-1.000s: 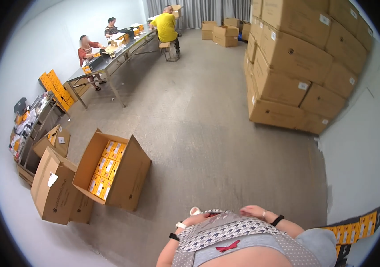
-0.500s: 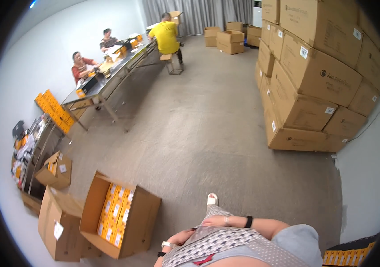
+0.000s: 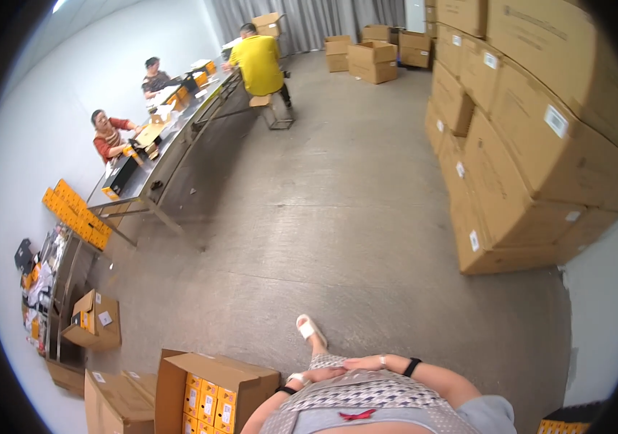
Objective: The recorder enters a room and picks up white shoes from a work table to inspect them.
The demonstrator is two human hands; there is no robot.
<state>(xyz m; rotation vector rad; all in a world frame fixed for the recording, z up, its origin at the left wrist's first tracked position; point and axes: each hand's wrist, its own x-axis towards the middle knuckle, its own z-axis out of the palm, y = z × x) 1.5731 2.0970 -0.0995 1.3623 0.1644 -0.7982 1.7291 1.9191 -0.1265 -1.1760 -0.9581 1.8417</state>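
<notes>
My left hand (image 3: 323, 374) and my right hand (image 3: 364, 363) rest against the front of my patterned apron (image 3: 385, 392), their fingertips meeting at its middle. The fingers look stretched out and flat, with nothing visible in either hand. Each wrist wears a dark band. Below the hands, one foot in a white sandal (image 3: 310, 330) is stepping on the grey floor. To the left of my left arm stands an open carton (image 3: 247, 383), packed with yellow-orange boxes (image 3: 208, 399).
Big sealed cartons (image 3: 511, 145) are stacked along the right. A long metal table (image 3: 172, 155) runs up the left, with several people working at it. Nearer on the left are a cluttered shelf (image 3: 63, 289) and a smaller carton (image 3: 99, 322). Open cartons (image 3: 372, 62) stand at the back.
I have moved forward: the stack of cartons and the table look nearer, and the open carton has slid toward the lower edge. My hands have come together at the apron's front.
</notes>
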